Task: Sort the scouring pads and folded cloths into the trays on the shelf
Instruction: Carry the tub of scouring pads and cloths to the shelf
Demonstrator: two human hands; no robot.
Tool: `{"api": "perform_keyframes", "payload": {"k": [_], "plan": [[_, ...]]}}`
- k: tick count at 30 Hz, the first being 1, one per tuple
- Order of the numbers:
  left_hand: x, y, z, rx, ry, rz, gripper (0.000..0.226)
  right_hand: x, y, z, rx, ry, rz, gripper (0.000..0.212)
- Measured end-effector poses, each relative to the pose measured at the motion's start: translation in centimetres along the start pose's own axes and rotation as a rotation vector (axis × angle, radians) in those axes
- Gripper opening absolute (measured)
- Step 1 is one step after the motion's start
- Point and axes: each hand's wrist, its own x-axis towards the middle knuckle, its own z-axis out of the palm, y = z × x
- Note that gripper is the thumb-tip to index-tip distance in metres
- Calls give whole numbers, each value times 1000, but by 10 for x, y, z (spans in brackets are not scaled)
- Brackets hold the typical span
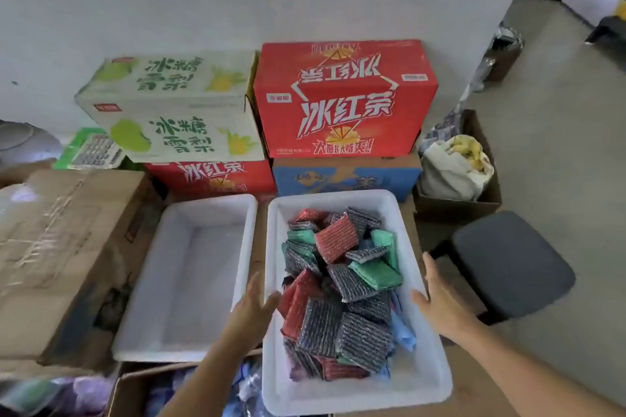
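— Why are both hands out like that, one on each side?

— Bracketing it, I'd say. The left hand [252, 303] is flat, fingers straight, at the left rim of the deep white plastic tray [352, 396], with the thumb reaching over the edge. The right hand [437, 301] mirrors it at the right rim, just as open. Neither has anything in it. Whether the palms actually press on the walls, I can't tell from here.

— And what's in it?

— The square woven scouring pads [338, 284], red, green and dark grey, tipped in any old way and heaped from back to front. Under them on the right a bit of pale blue cloth [404, 335] pokes out, so both sorts are mixed in that one tray.

— Hence the second one?

— I'd think so. The empty white plastic tray [189, 281] sits just beside it on the left, long sides parallel, near enough for either hand to cross over. It makes sense as the home for one sort.

— So nothing's sorted yet?

— By the look of it, no: one tray full, one bare. My guess is that the hands mean to square up the full tray or draw it closer before any picking starts.

— And the cartons?

— The red printed drinks carton [342, 101] and its neighbours are stacked against the wall behind, out of the way. The dark grey cushioned stool [511, 264] stands off to the right.
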Motion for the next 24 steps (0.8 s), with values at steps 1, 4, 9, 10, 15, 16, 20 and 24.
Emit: {"api": "perform_keyframes", "payload": {"k": [1, 4, 9, 10, 15, 16, 20, 24], "plan": [[8, -6, 7, -22, 15, 25, 83, 8, 5, 6, 1, 18, 7, 78], [18, -8, 26, -1, 42, -94, 70, 25, 23, 24, -3, 13, 69, 80], [20, -13, 42, -38, 205, -120, 35, 29, 49, 51, 123, 126, 52, 76], [20, -15, 42, -25, 222, -111, 30, 29, 50, 52, 159, 157, 60, 75], [-2, -7, 32, -29, 270, -87, 25, 6, 34, 45, 219, 246, 45, 68], [-10, -5, 28, -36, 272, -86, 25, -3, 31, 39, 213, 257, 41, 67], [-53, 18, 8, -59, 254, -54, 25, -47, 19, 10, 256, 296, 52, 62], [-97, 51, -13, -84, 268, 28, 31, -91, 19, -21, 285, 349, 10, 63]]}}
